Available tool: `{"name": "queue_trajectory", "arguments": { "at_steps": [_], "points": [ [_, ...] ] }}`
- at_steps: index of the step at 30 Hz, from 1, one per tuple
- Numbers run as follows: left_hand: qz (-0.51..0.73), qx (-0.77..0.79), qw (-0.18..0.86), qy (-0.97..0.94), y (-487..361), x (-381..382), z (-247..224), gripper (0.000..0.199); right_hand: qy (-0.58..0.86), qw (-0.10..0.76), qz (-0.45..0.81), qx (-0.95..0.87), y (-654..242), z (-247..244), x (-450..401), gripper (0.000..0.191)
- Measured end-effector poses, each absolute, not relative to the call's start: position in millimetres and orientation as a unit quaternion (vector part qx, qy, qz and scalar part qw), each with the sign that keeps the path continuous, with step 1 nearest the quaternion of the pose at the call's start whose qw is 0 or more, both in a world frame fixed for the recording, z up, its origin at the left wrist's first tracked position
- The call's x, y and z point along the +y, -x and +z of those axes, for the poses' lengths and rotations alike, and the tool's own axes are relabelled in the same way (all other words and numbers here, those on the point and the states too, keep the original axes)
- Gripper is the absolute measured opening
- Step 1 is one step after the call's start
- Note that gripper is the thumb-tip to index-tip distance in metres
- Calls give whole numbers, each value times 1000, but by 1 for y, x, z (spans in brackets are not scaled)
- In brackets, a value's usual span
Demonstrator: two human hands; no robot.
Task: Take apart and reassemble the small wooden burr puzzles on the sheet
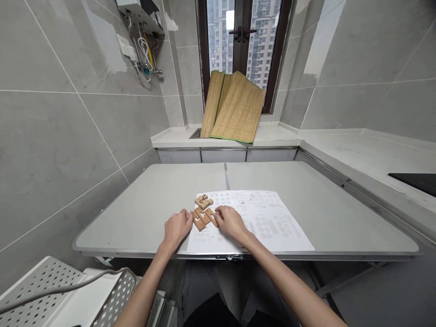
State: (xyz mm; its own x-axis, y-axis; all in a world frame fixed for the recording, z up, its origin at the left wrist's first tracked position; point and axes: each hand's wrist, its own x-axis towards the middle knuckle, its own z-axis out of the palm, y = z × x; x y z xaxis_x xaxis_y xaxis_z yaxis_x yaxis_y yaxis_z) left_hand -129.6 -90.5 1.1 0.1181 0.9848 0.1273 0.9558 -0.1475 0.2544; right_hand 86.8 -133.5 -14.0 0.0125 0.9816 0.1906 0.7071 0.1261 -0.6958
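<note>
Several flat wooden puzzle pieces (202,216) with notches cut in them lie side by side on a printed paper sheet (272,222). My left hand (177,226) is curled, its fingertips at the left edge of the nearest notched piece (199,223). From the other side, my right hand (230,221) has its bent fingers on the rightmost piece (211,218). Just beyond these lies a second cluster of smaller, blocky wooden pieces (203,202), touched by neither hand. The exact fingertip contact is partly hidden by the knuckles.
A pale folding table (136,213) carries the sheet, with a seam down its middle. Behind it, a bamboo mat (238,106) leans on a white counter (279,133) by the window. White perforated racks (44,281) stand at lower left, a cable (68,289) across them.
</note>
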Motion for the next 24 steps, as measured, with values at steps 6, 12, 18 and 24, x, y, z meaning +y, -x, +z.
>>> {"name": "queue_trajectory", "arguments": {
  "at_steps": [6, 12, 18, 24],
  "points": [
    [173, 648, 66, -738, 140, -95, -7, 36, 598, 390, 230, -661, -144, -22, -166, 23],
    [199, 642, 81, -736, 142, -95, -11, 35, 636, 450, 243, -578, -219, -44, -203, 31],
    [210, 639, 86, -735, 142, -94, -14, 34, 653, 488, 260, -518, -249, -68, -216, 36],
    [223, 634, 93, -735, 144, -93, -15, 34, 639, 516, 278, -498, -251, -77, -217, 42]
  ]
}}
